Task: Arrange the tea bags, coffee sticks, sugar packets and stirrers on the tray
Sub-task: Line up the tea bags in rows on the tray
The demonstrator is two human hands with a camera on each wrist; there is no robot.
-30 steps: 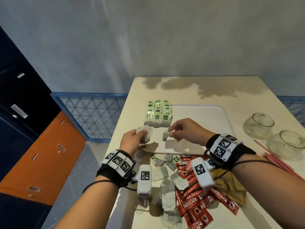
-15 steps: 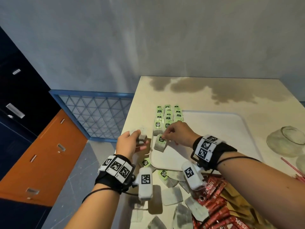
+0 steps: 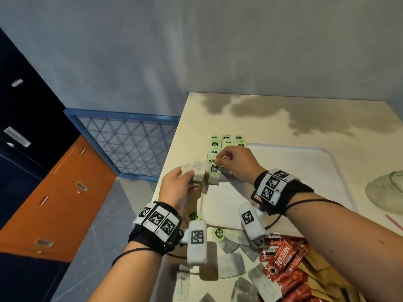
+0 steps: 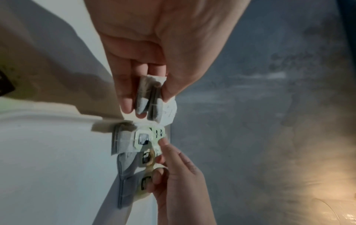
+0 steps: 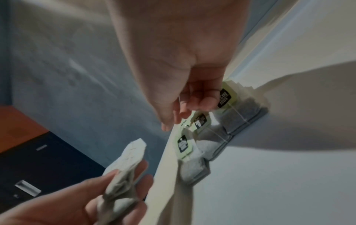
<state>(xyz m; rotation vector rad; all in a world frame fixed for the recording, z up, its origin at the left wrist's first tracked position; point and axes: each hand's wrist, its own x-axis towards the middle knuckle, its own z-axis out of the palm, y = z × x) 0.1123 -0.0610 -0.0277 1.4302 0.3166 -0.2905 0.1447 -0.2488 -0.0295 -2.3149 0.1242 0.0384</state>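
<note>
My left hand grips a small bundle of tea bags just off the left edge of the white tray. Rows of tea bags with green tags line the tray's far left corner. The nearest tea bag lies on the tray's left rim. Just beyond it, my right hand has its fingers curled and pinches at a green tag in the left column. Loose tea bags, red coffee sticks and brown sugar packets lie near me.
A glass bowl stands on the table to the right of the tray, with a red stirrer next to it. The table's left edge drops to the floor beside my left hand. The middle of the tray is bare.
My right hand carried a tea bag to the tray's left rim, laid it down and moved its fingers up to the tags. My left hand kept its bundle and drew closer.
</note>
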